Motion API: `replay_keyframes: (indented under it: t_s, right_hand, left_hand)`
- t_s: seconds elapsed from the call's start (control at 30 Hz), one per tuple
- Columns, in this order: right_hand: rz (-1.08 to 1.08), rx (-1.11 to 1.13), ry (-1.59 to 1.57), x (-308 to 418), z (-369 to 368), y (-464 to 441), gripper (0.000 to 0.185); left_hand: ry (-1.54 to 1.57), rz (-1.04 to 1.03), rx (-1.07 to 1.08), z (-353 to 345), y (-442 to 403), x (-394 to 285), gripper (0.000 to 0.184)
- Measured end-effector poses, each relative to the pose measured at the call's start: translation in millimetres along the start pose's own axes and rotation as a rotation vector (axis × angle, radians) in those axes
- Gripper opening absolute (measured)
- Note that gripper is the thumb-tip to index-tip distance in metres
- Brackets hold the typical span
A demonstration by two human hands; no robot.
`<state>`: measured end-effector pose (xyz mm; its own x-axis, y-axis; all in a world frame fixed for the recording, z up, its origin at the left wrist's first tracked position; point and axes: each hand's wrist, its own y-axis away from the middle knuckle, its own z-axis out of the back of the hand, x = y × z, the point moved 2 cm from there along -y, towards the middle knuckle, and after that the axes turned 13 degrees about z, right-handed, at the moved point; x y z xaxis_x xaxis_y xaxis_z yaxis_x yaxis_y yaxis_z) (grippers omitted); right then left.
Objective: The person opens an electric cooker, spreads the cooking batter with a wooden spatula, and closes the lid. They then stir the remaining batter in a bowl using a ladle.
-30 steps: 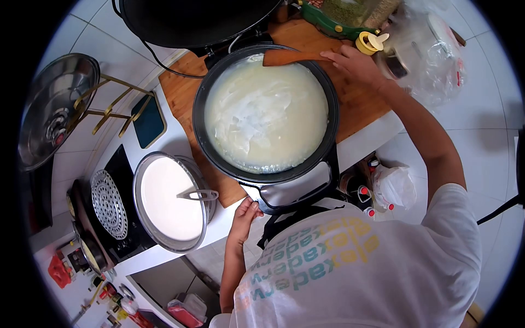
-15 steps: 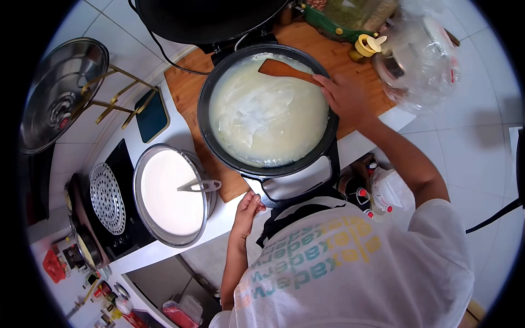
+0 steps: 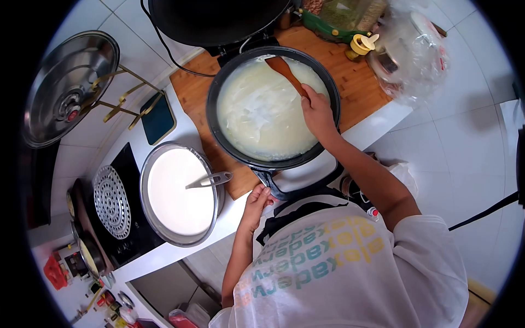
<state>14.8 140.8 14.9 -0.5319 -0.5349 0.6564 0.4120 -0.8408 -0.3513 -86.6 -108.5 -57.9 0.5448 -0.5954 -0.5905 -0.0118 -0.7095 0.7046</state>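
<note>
My right hand [image 3: 319, 112] is closed around the handle of a wooden spatula [image 3: 281, 68]. Its blade lies on the pale, creamy batter [image 3: 262, 115] near the far rim of a round black electric griddle [image 3: 214, 128]. Wrinkled, whitish patches show in the middle of the batter. My left hand [image 3: 256, 205] has its fingers curled at the counter edge, right beside the corner of the griddle's handle [image 3: 268, 183]; what they grip, if anything, is hidden. Left of the griddle stands a metal pot [image 3: 146, 210] of white liquid [image 3: 178, 191], with a metal-handled utensil [image 3: 219, 178] resting in it.
The raised griddle lid [image 3: 219, 22] stands behind. A wooden board [image 3: 355, 82] lies under the griddle. At left are a steel lid [image 3: 54, 82] on a rack and a perforated steamer plate [image 3: 112, 202] on a black cooktop. A yellow-lidded jar [image 3: 361, 45] and plastic-wrapped container [image 3: 410, 60] sit at right.
My right hand has moved left over the griddle, and the spatula now slants more steeply with its blade near the far rim. My left hand stays by the griddle's handle. The view has shifted slightly.
</note>
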Motion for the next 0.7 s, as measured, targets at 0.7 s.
replay_keyframes:
  t_s: [0.7]
  right_hand:
    - [-0.106, -0.019, 0.178, 36, -38, -10, 0.036]
  left_hand:
    - [-0.119, -0.019, 0.152, 13, -14, 2, 0.021]
